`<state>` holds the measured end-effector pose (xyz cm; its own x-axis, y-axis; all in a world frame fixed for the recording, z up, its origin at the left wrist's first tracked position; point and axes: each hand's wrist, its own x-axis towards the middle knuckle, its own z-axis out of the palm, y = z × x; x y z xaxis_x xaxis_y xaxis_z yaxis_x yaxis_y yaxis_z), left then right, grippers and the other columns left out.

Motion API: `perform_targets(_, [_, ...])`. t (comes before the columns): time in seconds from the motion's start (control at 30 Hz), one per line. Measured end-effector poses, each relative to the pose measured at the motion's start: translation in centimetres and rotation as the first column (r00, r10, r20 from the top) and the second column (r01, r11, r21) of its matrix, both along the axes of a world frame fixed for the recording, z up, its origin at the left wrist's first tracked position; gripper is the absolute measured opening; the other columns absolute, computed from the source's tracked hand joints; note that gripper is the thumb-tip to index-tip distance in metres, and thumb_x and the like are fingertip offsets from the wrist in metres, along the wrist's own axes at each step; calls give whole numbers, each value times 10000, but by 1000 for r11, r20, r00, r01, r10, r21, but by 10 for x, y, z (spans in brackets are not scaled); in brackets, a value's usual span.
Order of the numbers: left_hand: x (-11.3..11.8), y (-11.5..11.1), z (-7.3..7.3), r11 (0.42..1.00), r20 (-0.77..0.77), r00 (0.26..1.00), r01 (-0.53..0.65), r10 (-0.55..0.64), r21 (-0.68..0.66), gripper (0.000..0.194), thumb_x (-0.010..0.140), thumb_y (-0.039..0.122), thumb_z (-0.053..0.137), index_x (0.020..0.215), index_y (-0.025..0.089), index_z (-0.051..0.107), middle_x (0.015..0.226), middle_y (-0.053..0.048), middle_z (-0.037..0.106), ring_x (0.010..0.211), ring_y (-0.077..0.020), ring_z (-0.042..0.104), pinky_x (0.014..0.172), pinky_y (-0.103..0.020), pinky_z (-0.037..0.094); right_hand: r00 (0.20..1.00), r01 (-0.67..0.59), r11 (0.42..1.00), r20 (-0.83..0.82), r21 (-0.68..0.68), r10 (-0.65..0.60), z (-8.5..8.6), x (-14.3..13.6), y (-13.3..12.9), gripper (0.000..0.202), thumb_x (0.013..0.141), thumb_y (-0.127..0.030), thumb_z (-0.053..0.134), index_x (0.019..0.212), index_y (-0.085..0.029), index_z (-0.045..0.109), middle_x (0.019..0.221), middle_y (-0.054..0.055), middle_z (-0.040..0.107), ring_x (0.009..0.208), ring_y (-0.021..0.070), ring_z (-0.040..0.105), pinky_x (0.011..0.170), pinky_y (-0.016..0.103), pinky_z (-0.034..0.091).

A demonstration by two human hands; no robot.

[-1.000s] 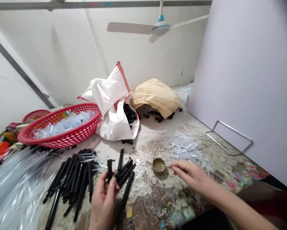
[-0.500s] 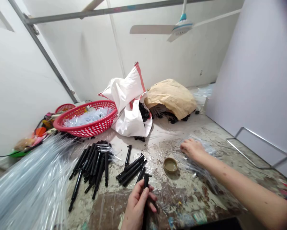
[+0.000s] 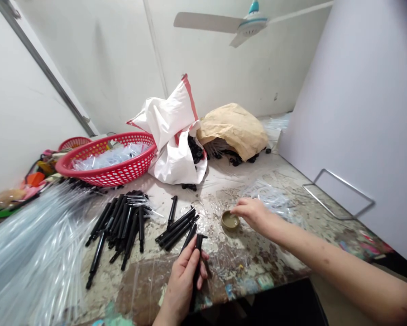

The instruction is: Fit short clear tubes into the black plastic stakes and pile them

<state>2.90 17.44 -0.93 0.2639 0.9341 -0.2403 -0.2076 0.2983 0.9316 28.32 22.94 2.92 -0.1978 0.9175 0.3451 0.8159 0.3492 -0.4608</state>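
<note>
Near the table's front edge, my left hand (image 3: pixel 186 271) is wrapped round a black tube (image 3: pixel 198 246), held upright with a small side spout at its top. My right hand (image 3: pixel 249 212) reaches to the rim of a small round dish (image 3: pixel 230 221) of cloudy liquid, its fingertips pinched over the dish; what they hold is too small to make out. Several black tubes (image 3: pixel 178 228) lie just left of the dish. A larger pile of black tubes (image 3: pixel 122 222) rests farther left. Clear thin plastic pieces (image 3: pixel 271 197) are scattered behind my right hand.
A red basket (image 3: pixel 115 174) of clear pieces stands at the back left, beside a white sack (image 3: pixel 176 158) and a tan sack (image 3: pixel 233 129). Long clear tubing (image 3: pixel 30 253) covers the left side. A metal wire frame (image 3: pixel 346 185) leans against the right panel.
My right hand has moved left from the clear plastic pieces to the dish, fingers now pinched. My left hand still holds the black tube. The camera view has shifted.
</note>
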Motion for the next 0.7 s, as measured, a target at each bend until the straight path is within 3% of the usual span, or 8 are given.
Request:
perform_targets(0.17, [0, -1, -1, 1000, -26, 1000, -1, 1, 8, 583, 807, 392, 578, 1325, 166, 435, 786, -53, 619, 487, -57, 438, 420, -174, 342, 944, -82, 996, 319, -26, 86, 2, -15, 5, 225, 742, -37, 547, 592, -196, 601, 624, 8, 569, 694, 149, 471, 804, 368, 293])
perform_targets(0.3, [0, -1, -2, 1000, -19, 1000, 1, -1, 0, 580, 796, 389, 592, 1317, 177, 448, 785, -48, 613, 503, -68, 458, 420, -178, 350, 937, -117, 992, 325, -44, 125, 7, -20, 5, 237, 758, -64, 569, 562, -198, 572, 635, 2, 572, 703, 149, 471, 806, 365, 295])
perform_targets(0.37, [1, -1, -1, 1000, -6, 1000, -3, 3, -3, 584, 789, 390, 599, 1314, 181, 453, 781, -44, 608, 514, -74, 469, 417, -179, 352, 944, -84, 996, 318, -22, 87, 10, -22, 0, 217, 774, -73, 564, 600, -200, 591, 661, 12, 592, 730, 162, 490, 828, 390, 292])
perform_targets(0.47, [2, -2, 1, 1000, 16, 1000, -12, 12, -6, 563, 777, 394, 612, 1283, 181, 491, 769, -39, 603, 511, -75, 470, 417, -179, 352, 990, -17, 999, 137, -48, 23, 18, -30, -13, 155, 819, -155, 553, 695, -215, 622, 716, 15, 631, 749, 174, 530, 818, 399, 331])
perform_targets(0.6, [1, -1, 5, 999, 59, 998, -23, 24, -25, 529, 765, 391, 628, 1238, 177, 532, 752, -30, 594, 495, -69, 463, 416, -175, 340, 964, -135, 970, -254, -204, 80, 28, -49, -34, 128, 846, -232, 519, 781, -201, 625, 755, 12, 641, 704, 140, 568, 677, 286, 423])
perform_targets(0.7, [-1, -1, 7, 999, 95, 995, -11, 15, -37, 426, 795, 385, 594, 1160, 165, 578, 732, -15, 575, 461, -48, 425, 422, -172, 326, 949, -129, 975, -307, -182, 68, 27, -63, -43, 117, 835, -227, 515, 800, -189, 621, 743, 13, 634, 694, 135, 571, 657, 267, 431])
